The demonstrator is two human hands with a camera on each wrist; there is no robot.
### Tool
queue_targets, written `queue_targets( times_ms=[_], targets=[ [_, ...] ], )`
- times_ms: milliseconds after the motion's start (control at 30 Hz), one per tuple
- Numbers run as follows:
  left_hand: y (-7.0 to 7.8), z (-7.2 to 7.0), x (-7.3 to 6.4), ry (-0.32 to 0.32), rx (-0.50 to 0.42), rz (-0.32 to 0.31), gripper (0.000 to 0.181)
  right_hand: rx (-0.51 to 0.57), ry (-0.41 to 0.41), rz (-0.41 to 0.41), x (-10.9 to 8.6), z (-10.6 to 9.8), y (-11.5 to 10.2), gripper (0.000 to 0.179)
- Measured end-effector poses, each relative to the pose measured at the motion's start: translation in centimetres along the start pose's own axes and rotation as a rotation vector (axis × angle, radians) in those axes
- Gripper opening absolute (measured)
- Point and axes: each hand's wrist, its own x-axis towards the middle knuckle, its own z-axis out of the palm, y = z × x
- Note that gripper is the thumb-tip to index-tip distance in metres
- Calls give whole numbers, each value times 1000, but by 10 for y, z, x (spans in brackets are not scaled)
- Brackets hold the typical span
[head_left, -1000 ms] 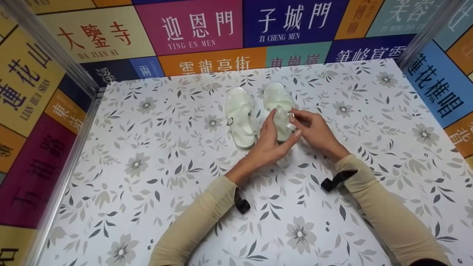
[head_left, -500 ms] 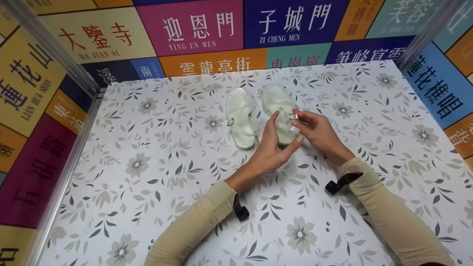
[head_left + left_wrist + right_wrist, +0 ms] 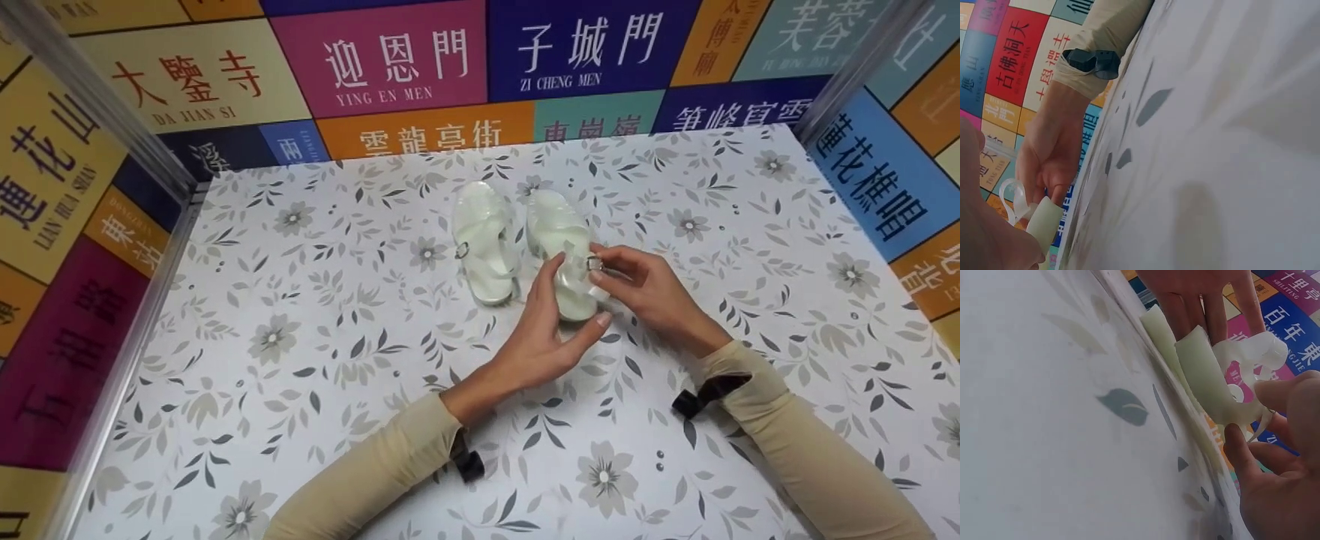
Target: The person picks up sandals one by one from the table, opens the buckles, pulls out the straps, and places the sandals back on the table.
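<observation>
Two pale green, glossy sandals lie side by side, each with a strap and a small metal buckle. The left sandal rests untouched. Both hands are at the right sandal. From its left side, my left hand holds it, forefinger at the strap and thumb near the heel. On the other side, my right hand pinches the strap by the buckle between thumb and fingers. In the right wrist view, the raised translucent strap loops above the sole; the left fingers are partly hidden behind the sandal.
The table has a white cover printed with grey flowers and leaves. Upright panels with coloured blocks and lettering stand along its back and sides. Black wrist cameras are strapped over the beige sleeves.
The right sandal has come slightly toward the person, both hands moving with it. Its buckle now shows more clearly beside the right fingertips. The left sandal stays in place on the table.
</observation>
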Motion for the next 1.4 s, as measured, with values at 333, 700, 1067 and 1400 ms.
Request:
queue_targets(
  times_ms=[333,700,1067,1400],
  targets=[
    [-1,-10,-23,-31,26,6,103,14,-69,-8,-8,13,-2,32],
    [1,-20,-31,-73,45,-48,103,-111,-54,17,-18,12,-4,31],
    [20,-31,-1,3,239,210,39,-288,-111,-51,-12,1,-4,21],
    [23,-26,39,-65,487,199,17,-98,-249,-9,-7,-11,6,21]
  ],
)
